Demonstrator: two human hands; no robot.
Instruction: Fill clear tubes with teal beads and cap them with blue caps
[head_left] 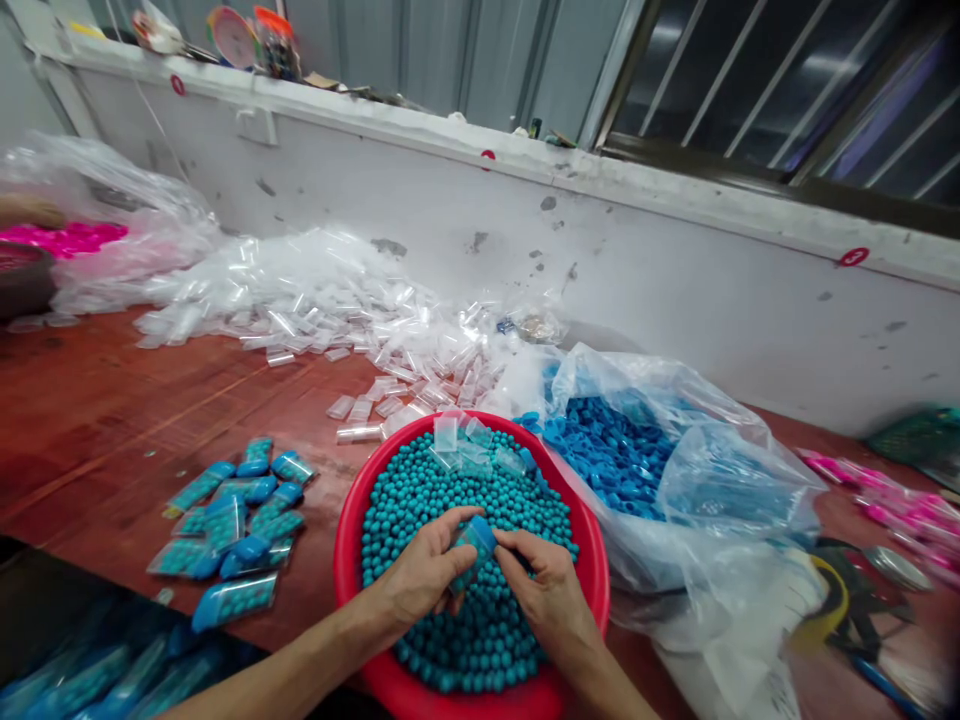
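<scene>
Over the red basin (pixel 346 540) of teal beads (pixel 420 480), my left hand (pixel 431 570) is closed round a small clear container (pixel 466 560) with teal beads inside. A blue cap (pixel 482 534) sits at its upper end. The fingertips of my right hand (pixel 544 590) pinch at the cap's right side. Several empty clear containers (pixel 472 446) lie on the beads at the basin's far side. Filled containers with blue caps (pixel 232 520) are piled on the red table left of the basin.
Clear empty containers (pixel 300 290) are heaped along the wall. A plastic bag of blue caps (pixel 615 450) stands right of the basin. Pink items (pixel 892 500) and tape (pixel 829 605) lie far right. Another person's hand (pixel 30 211) is at the far left, near pink pieces (pixel 67 238).
</scene>
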